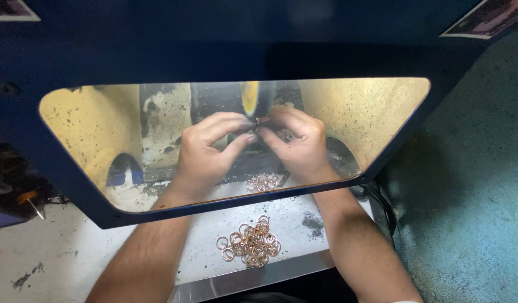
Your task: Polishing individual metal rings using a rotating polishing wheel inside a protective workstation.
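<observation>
Both my hands reach in behind a clear yellowed shield (371,112). My left hand (205,148) and my right hand (298,143) pinch one small metal ring (257,121) together between their fingertips. The ring sits right at the lower edge of a spinning yellow polishing wheel (249,98). A pile of several coppery rings (252,244) lies on the white bench between my forearms. A smaller cluster of rings (262,182) lies further in, just below my hands.
A dark blue machine hood (214,39) frames the shield. The dirty white bench top (46,252) carries black smudges. A metal strip (253,280) runs along the front edge. A black cable (382,205) curves at right beside a teal floor (472,213).
</observation>
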